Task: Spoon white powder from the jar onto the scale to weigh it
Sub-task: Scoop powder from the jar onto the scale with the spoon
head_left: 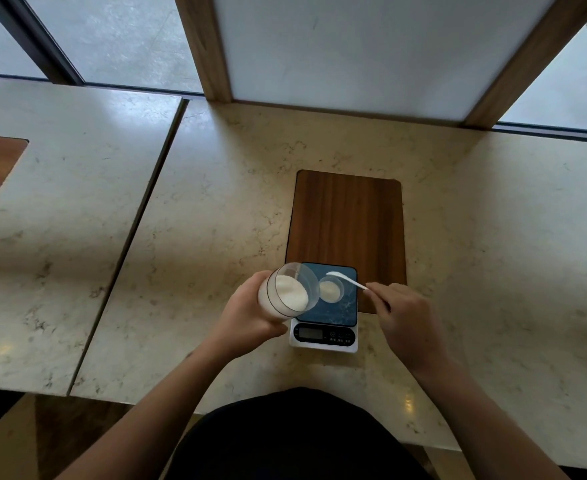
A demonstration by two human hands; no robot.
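Observation:
A clear jar point(290, 292) holding white powder is tilted, mouth toward the scale, and my left hand point(250, 320) grips it from below and the left. The small kitchen scale point(325, 336) has a blue platform and a dark display at its front. On the platform sits a small round clear dish point(331, 289) with some white powder in it. My right hand point(408, 320) pinches the handle of a white plastic spoon point(345, 278), whose bowl hovers above the dish's far rim.
The scale stands on the near end of a dark wooden inset panel point(347, 216) in the pale marble counter point(216, 209). A seam point(136, 237) separates a second counter slab on the left. A framed white panel point(354, 46) rises at the back.

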